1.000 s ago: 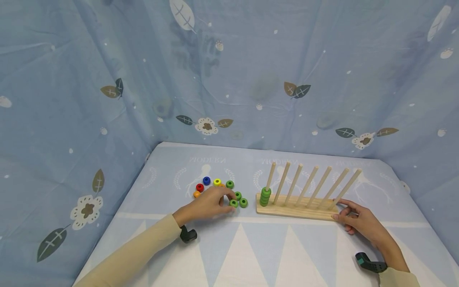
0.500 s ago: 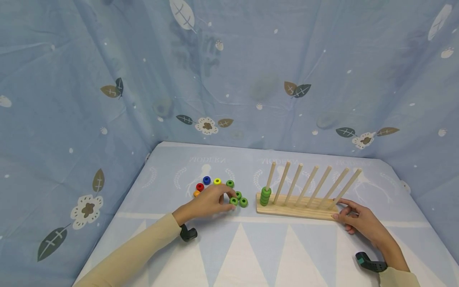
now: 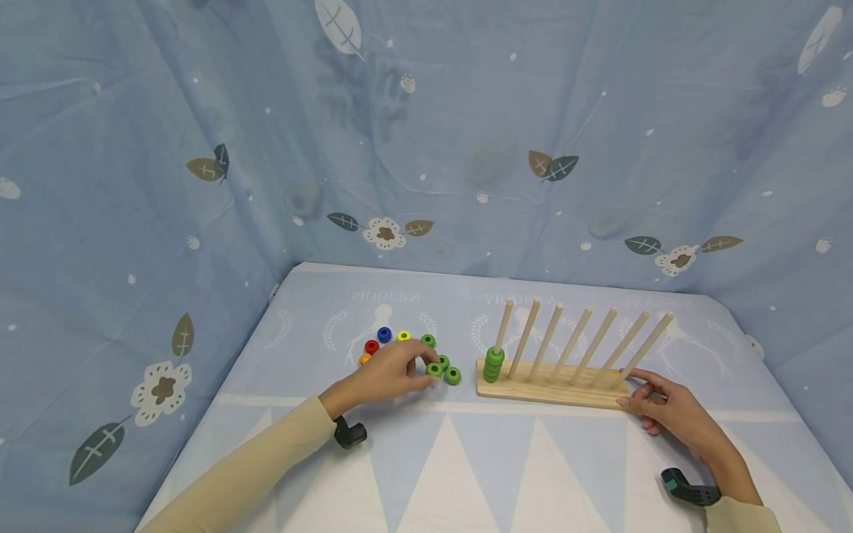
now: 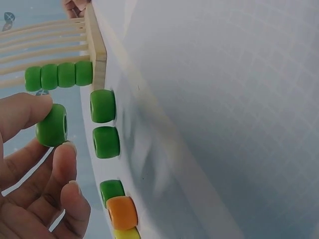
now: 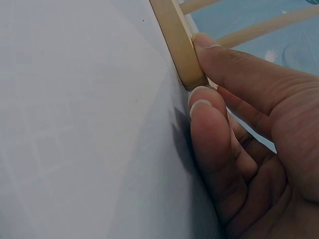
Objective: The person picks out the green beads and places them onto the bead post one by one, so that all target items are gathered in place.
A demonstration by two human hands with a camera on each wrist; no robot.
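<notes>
My left hand (image 3: 386,376) pinches a green bead (image 4: 51,127) between thumb and fingers, with the bead's hole facing sideways in the left wrist view. The bead is off the table, close to two loose green beads, (image 4: 103,106) one of them nearer the rack. At the right, my right hand (image 3: 680,416) grips the end of a wooden peg rack (image 3: 553,397), its thumb and fingertips on the base. The rack has a row of upright pegs; the leftmost carries a stack of green beads (image 3: 493,365). The other pegs bear no beads.
Around the left hand lie a blue bead (image 3: 384,334), a red bead (image 3: 372,346), a yellow bead (image 3: 403,336), an orange bead (image 4: 122,212) and another green bead (image 3: 428,341). A patterned cloth wall (image 3: 466,133) stands behind the table (image 3: 506,474).
The green bead in my left fingers has risen slightly. My right hand and the rack stay where they were.
</notes>
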